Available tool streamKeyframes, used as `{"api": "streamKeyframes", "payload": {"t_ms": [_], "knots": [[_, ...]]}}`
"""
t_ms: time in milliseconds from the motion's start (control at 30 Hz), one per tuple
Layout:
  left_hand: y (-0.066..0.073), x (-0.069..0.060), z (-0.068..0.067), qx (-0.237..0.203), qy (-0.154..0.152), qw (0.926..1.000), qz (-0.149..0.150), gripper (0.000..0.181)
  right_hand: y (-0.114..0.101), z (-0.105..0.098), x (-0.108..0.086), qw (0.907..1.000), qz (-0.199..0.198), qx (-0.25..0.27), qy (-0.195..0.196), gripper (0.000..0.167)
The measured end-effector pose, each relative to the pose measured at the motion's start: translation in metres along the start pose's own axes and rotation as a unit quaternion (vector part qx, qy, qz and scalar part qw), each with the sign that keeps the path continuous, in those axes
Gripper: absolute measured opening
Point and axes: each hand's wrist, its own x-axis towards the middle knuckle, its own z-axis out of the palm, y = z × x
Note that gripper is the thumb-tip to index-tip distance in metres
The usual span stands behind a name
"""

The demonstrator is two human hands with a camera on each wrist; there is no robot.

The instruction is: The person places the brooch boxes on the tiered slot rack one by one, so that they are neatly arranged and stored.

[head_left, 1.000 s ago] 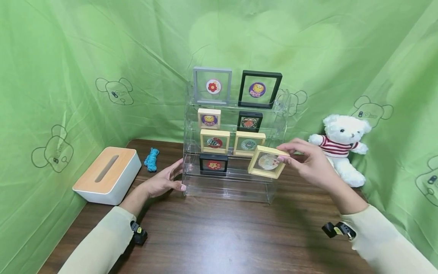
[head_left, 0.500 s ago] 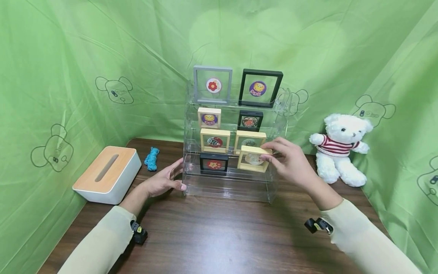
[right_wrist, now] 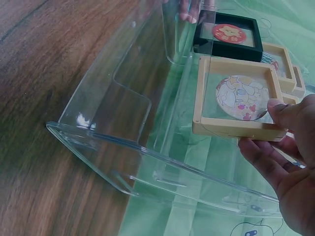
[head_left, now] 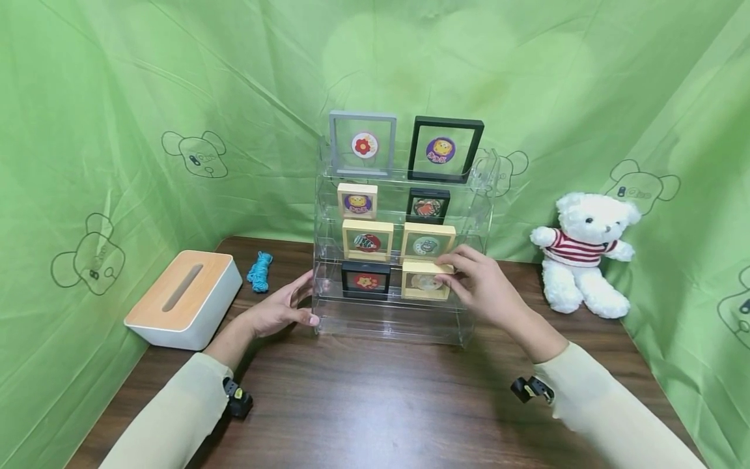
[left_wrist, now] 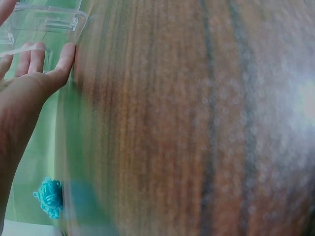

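A clear tiered display stand [head_left: 389, 329] stands mid-table, with small picture frames on its shelves. At its lower left side, my left hand [head_left: 278, 312] holds the stand, thumb at the front corner. In the left wrist view, several fingers [left_wrist: 37, 59] show beside the clear plastic. My right hand [head_left: 483, 286] pinches the right edge of a pale yellow frame [head_left: 426, 286] with a round cartoon picture. That frame is upright at the lower right shelf, beside a black frame [head_left: 366, 281] with a red picture. Right above it is another yellow frame [head_left: 428, 242].
Higher shelves hold a grey frame [head_left: 363, 114], a large black frame [head_left: 448, 124] and smaller ones. A tissue box [head_left: 181, 293] and a blue cord bundle [head_left: 260, 272] lie left on the wooden table [head_left: 363, 404]. A white teddy bear [head_left: 586, 254] sits right. Green cloth [head_left: 263, 71] surrounds the table.
My right hand has carried the yellow frame leftward and down from beside the stand onto the lower right shelf, and the frame has turned from tilted to upright. My left hand has stayed put.
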Motion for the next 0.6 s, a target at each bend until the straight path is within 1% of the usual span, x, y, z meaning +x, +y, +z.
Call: {"api": "streamKeyframes", "payload": {"t_ms": [167, 367, 600], "knots": [[0.0, -0.0007, -0.0003, 0.003, 0.002, 1.0, -0.003, 0.126, 0.0005, 0.0038, -0.0014, 0.9999, 0.002, -0.007, -0.007, 0.029], [0.0001, 0.0002, 0.0002, -0.001, 0.0, 1.0, -0.004, 0.126, 0.0041, 0.0072, -0.0051, 0.9996, 0.017, -0.014, -0.015, 0.027], [-0.0012, 0.0003, -0.0009, 0.002, 0.003, 1.0, -0.006, 0.126, 0.0015, 0.0072, -0.0048, 0.9995, 0.013, -0.024, -0.016, 0.027]]}}
